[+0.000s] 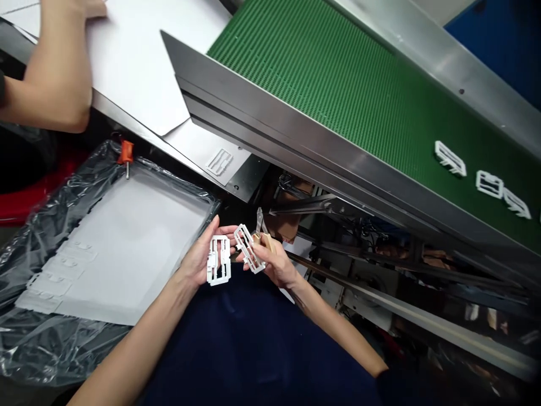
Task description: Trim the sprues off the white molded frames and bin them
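Leftmost, across the top corner, a co-worker's forearm [44, 90], with the hand [91, 7] resting on a white sheet [139, 62] spread over a steel table [127, 107]. Below it, a crumpled clear plastic liner [51, 338] around a flat stack of pale sheets [131, 242], shallow moulded shapes showing along the lower left of the top sheet, and an orange clamp [125, 152] at the liner's far edge. Further along, on the table's near corner, one flat white piece [220, 162] lying on paper.

At centre, above a dark blue cloth [253, 349], the person's left hand [196, 258], holding a white moulded plastic frame [218, 260] against the fingers. Just beside it, the right hand [274, 266], pinching a second white frame [247, 248] together with a small wooden-handled tool [267, 243], steel tip pointing away. Hands close but apart, each clamped on its own frame.

Step in hand, by judgement: close handwork on the frames, one per hand, tool at the ready. Next move calling for the steel tip at a frame's edge, the other piece held steady.

Far right, a green conveyor belt [321, 84] behind a steel side rail [296, 146], carrying three more white frames [489, 184].
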The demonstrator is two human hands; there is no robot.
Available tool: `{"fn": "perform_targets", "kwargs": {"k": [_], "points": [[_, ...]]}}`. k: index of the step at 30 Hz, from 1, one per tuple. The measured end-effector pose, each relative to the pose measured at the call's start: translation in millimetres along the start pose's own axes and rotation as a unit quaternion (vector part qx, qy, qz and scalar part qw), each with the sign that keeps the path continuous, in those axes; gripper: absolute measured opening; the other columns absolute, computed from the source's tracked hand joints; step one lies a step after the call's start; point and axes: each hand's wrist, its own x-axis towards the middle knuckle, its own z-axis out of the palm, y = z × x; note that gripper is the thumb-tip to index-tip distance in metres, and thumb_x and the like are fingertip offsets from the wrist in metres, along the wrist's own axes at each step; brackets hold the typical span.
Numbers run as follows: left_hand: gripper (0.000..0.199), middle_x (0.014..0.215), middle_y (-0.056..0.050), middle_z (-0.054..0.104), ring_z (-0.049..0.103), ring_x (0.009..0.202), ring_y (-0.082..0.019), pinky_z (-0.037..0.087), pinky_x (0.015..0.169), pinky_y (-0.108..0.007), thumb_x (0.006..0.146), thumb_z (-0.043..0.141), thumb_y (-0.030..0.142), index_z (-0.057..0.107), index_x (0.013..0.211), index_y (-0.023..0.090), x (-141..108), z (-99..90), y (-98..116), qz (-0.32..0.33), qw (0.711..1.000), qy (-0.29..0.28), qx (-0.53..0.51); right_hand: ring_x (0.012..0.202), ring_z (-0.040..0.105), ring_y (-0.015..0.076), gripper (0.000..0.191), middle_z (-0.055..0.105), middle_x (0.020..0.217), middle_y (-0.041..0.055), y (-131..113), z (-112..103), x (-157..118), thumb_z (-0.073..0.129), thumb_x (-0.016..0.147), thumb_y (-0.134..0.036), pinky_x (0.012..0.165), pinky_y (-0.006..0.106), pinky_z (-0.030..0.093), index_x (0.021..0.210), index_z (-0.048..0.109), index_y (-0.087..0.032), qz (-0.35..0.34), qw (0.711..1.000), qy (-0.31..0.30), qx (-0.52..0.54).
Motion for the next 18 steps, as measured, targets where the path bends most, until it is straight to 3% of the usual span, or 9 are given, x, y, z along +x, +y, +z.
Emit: {"fn": "perform_targets", "kwargs": {"k": [2, 4, 7, 12, 15, 18], "points": [[0.039, 0.08, -0.011, 0.068, 0.065, 0.065, -0.017, 0.055, 0.059, -0.026, 0.09, 0.044, 0.041, 0.065, 0.09, 0.009, -0.5, -2.7, 1.5, 0.016, 1.0, 0.003, -0.023, 0.061, 0.054, 0.0119, 0.035, 0.059, 0.073, 0.0, -6.5, 10.8, 1.0, 0.062, 0.073, -0.049, 0.061, 0.026, 0.044, 0.086, 0.05, -0.018, -0.012, 0.989, 0.049, -0.138], [0.038, 0.079, -0.01, 0.069, 0.066, 0.067, -0.019, 0.056, 0.062, -0.03, 0.089, 0.044, 0.042, 0.065, 0.088, 0.01, -1.1, -5.0, 2.4, 0.027, 0.998, 0.007, -0.047, 0.061, 0.052, 0.011, 0.035, 0.058, 0.072, -0.0024, -10.2, 21.4, 2.7, 0.063, 0.072, -0.049, 0.06, 0.024, 0.042, 0.086, 0.052, -0.02, -0.02, 0.958, 0.081, -0.274], [0.035, 0.076, -0.008, 0.069, 0.066, 0.064, -0.02, 0.056, 0.061, -0.034, 0.088, 0.048, 0.042, 0.064, 0.087, 0.011, -0.7, -8.3, 2.4, 0.041, 0.996, 0.033, -0.068, 0.067, 0.054, 0.0122, 0.036, 0.06, 0.077, -0.0031, -9.4, 36.4, 9.2, 0.059, 0.073, -0.052, 0.063, 0.025, 0.041, 0.094, 0.054, -0.022, -0.022, 0.913, 0.093, -0.396], [0.025, 0.071, -0.006, 0.067, 0.064, 0.059, -0.017, 0.055, 0.057, -0.028, 0.083, 0.058, 0.036, 0.063, 0.083, 0.011, 2.8, -16.4, 5.2, 0.078, 0.983, 0.125, -0.111, 0.076, 0.057, 0.0178, 0.044, 0.06, 0.088, 0.0035, 1.8, 56.9, 31.3, 0.054, 0.074, -0.057, 0.068, 0.03, 0.042, 0.101, 0.052, -0.021, -0.037, 0.855, 0.072, -0.513], [0.023, 0.069, -0.003, 0.066, 0.064, 0.06, -0.014, 0.054, 0.06, -0.025, 0.085, 0.055, 0.035, 0.06, 0.078, 0.014, 4.3, -21.3, 17.1, 0.095, 0.979, 0.123, -0.132, 0.08, 0.057, 0.0199, 0.047, 0.059, 0.093, 0.0063, 6.2, 63.7, 49.3, 0.056, 0.072, -0.057, 0.069, 0.031, 0.043, 0.103, 0.052, -0.021, -0.046, 0.842, 0.058, -0.534], [0.026, 0.074, -0.006, 0.066, 0.064, 0.065, -0.017, 0.054, 0.064, -0.029, 0.085, 0.053, 0.038, 0.06, 0.083, 0.013, 8.0, -20.8, 41.0, 0.111, 0.98, 0.095, -0.134, 0.071, 0.056, 0.017, 0.036, 0.059, 0.084, 0.002, 4.1, 66.1, 71.9, 0.057, 0.073, -0.053, 0.063, 0.028, 0.042, 0.094, 0.053, -0.023, -0.055, 0.849, 0.032, -0.524]]}}
